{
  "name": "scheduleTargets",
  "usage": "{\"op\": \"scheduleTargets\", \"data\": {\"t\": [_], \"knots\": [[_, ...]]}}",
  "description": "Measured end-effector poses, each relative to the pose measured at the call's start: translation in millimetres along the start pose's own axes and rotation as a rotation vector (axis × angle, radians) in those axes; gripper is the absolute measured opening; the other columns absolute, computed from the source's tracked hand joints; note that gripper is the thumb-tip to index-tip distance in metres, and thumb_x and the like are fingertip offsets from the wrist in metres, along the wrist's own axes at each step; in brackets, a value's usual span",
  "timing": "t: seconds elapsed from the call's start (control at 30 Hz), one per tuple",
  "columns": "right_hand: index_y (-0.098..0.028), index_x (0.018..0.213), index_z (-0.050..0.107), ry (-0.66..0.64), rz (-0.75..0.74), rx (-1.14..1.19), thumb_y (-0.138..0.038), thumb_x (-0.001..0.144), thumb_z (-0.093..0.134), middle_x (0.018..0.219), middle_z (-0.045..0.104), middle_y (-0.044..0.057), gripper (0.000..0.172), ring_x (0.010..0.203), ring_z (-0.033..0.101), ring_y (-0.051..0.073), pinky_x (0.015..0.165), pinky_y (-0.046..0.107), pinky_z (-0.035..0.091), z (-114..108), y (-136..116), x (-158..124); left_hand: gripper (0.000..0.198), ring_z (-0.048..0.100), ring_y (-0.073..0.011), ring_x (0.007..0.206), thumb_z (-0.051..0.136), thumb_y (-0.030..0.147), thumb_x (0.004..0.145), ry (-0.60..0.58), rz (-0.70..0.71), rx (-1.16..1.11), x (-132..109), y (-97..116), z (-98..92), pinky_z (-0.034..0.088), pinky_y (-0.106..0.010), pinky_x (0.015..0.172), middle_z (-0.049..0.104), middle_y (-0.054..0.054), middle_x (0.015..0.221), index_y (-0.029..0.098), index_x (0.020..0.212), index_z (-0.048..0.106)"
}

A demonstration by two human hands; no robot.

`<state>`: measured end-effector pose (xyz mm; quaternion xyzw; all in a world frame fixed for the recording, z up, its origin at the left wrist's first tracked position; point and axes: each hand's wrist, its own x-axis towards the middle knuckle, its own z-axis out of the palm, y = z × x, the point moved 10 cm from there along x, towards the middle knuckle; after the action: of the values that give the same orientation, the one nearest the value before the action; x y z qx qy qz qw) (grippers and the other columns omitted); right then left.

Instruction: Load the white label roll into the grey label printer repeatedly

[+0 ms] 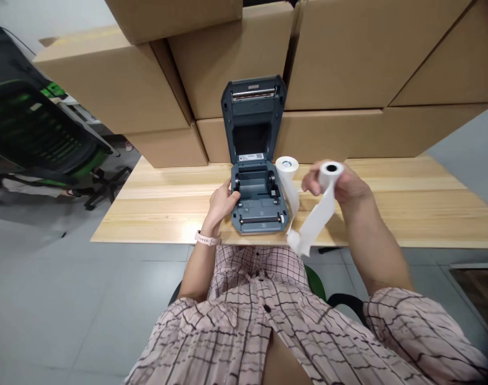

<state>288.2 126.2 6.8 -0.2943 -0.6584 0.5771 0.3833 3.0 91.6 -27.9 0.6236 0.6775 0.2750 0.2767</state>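
A dark grey label printer (256, 211) sits on the wooden table with its lid (254, 115) raised, and its roll bay holds no roll. My left hand (223, 204) grips the printer's left side, thumb over the rim and fingers partly hidden behind it. In my right hand (350, 184), above the table to the right of the printer, is a white paper roll (331, 174) with a dark core. A loose strip (316, 222) hangs from it towards the table's front edge. Between printer and right hand stands another white paper roll (287, 167), its unwound tail curling forward to the edge.
Cardboard boxes (335, 59) are stacked along the back of the wooden table (408, 208). One upper box (175, 18) juts out at the top left. A black and green mesh office chair (35, 133) stands on the tiled floor at the left.
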Motion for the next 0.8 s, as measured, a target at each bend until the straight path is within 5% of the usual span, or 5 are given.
{"op": "scheduleTargets", "data": {"t": [0.1,0.23,0.4,0.6,0.8], "knots": [[-0.024,0.132,0.073,-0.292,-0.085,-0.340,-0.061,0.095,0.072,0.101,0.078,0.006,0.053,0.084,0.070,0.020,0.077,0.035,0.055,76,-32,26,0.065,0.062,-0.0232,0.071,0.054,0.024,0.084,0.005,0.004,-0.008,0,0,0.0,0.044,-0.032,0.071,0.070,-0.003,0.073,0.019,0.148,0.064],[-0.021,0.138,0.070,-0.385,-0.174,-0.832,-0.047,0.103,0.061,0.137,0.075,0.013,0.044,0.118,0.071,0.031,0.098,0.043,0.054,134,-26,58,0.065,0.064,-0.0240,0.073,0.053,0.025,0.086,-0.008,0.004,-0.012,-1,0,1.3,0.044,-0.033,0.072,0.071,-0.004,0.074,0.019,0.150,0.063],[-0.017,0.146,0.066,-0.413,-0.149,-1.134,-0.041,0.109,0.049,0.133,0.077,0.018,0.047,0.116,0.073,0.035,0.099,0.051,0.056,143,10,59,0.067,0.068,-0.0255,0.079,0.053,0.025,0.087,-0.025,-0.016,0.031,-1,0,1.8,0.046,-0.033,0.075,0.073,-0.004,0.077,0.019,0.154,0.059],[-0.021,0.153,0.063,-0.332,-0.273,-1.031,-0.044,0.112,0.046,0.166,0.054,0.013,0.050,0.155,0.052,0.032,0.125,0.057,0.047,149,10,17,0.068,0.067,-0.0258,0.076,0.053,0.026,0.088,-0.027,-0.019,0.011,0,0,1.9,0.045,-0.034,0.075,0.073,-0.004,0.077,0.018,0.156,0.058],[-0.023,0.154,0.062,-0.182,-0.273,-1.091,-0.036,0.113,0.047,0.155,0.066,0.011,0.046,0.144,0.064,0.030,0.118,0.056,0.056,153,2,-10,0.071,0.065,-0.0247,0.073,0.055,0.026,0.087,-0.007,-0.004,-0.069,-1,-2,3.4,0.045,-0.034,0.075,0.071,-0.003,0.072,0.016,0.157,0.057]]}}
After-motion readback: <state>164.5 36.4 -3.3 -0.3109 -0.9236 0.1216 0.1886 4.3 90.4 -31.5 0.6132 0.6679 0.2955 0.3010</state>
